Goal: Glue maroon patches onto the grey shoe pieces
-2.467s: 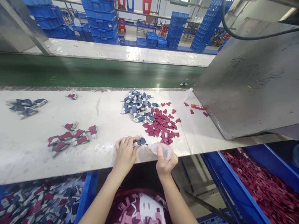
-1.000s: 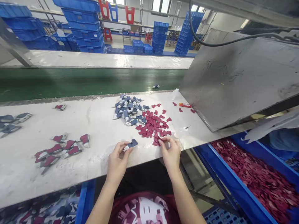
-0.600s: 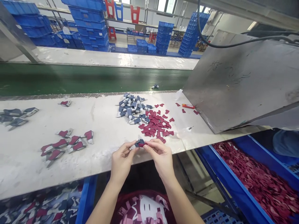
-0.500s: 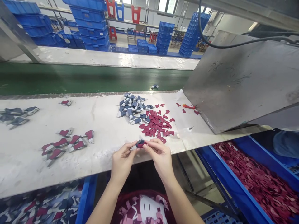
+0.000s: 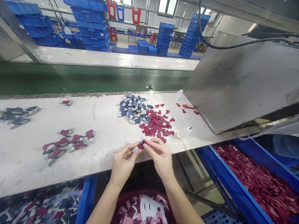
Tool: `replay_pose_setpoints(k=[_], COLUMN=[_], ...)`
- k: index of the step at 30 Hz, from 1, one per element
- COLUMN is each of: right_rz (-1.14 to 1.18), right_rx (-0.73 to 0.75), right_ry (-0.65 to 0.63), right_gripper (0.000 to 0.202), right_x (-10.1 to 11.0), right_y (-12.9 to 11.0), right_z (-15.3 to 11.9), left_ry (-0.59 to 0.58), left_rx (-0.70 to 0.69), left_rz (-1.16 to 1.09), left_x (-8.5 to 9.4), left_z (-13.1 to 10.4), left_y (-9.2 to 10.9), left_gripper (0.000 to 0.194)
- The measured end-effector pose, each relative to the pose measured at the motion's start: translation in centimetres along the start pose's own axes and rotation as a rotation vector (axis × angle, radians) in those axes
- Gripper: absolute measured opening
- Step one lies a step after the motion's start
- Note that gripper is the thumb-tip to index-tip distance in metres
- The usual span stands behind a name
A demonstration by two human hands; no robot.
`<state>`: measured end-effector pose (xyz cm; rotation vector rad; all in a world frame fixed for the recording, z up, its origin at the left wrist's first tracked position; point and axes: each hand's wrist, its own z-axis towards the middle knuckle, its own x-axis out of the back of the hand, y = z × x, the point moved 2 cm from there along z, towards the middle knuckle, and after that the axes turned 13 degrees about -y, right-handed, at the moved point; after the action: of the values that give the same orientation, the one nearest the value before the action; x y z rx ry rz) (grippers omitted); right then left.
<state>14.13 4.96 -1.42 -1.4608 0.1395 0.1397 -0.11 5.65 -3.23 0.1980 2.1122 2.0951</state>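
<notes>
Between my two hands, just over the table's near edge, is a small plastic part (image 5: 141,145) in dark blue, white and maroon. My left hand (image 5: 123,160) pinches its left side between thumb and fingers. From the other side, the thumb and fingertips of my right hand (image 5: 161,157) close on it, covering much of it. Just beyond them lies a pile of thin maroon pieces (image 5: 155,124). Behind that sits a heap of blue-and-white parts (image 5: 132,109). To the left rests a group of maroon-faced parts (image 5: 74,141).
A green conveyor belt (image 5: 93,79) runs behind the table (image 5: 102,121), carrying one blue-and-white part (image 5: 149,86). A metal panel (image 5: 243,84) leans at right, near an orange tube (image 5: 188,106). Below are a bin of maroon pieces (image 5: 259,180) and a bin of mixed parts (image 5: 42,205).
The held part has tilted between my fingertips, while my hands stay in nearly the same place. On the belt, the blue-and-white part has shifted a little left.
</notes>
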Motion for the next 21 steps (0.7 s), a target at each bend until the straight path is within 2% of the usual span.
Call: replay_pose_setpoints(k=[5,10,17,21], right_rz=[0.006,-0.108,-0.174,-0.143], right_rx=[0.028,0.081,0.188,0.154], right_ry=[0.019,0.054,0.078,0.054], right_gripper=[0.018,0.02,0.031,0.026], right_x=[-0.1,-0.4,-0.4,-0.3], right_y=[0.2,0.4,0.4,0.4], right_z=[-0.2,-0.7,-0.9,-0.7], left_ry=[0.012,0.014,-0.008,0.033], left_rx=[-0.029,-0.068,-0.093,-0.081], left_rz=[0.036,0.069,0.096,0.028], left_x=[-0.1,0.0,0.1,-0.3], left_z=[-0.1,-0.3,-0.8,-0.7], left_y=[0.6,1.1,1.7,1.6], left_gripper=[0.022,0.019,0.017,0.016])
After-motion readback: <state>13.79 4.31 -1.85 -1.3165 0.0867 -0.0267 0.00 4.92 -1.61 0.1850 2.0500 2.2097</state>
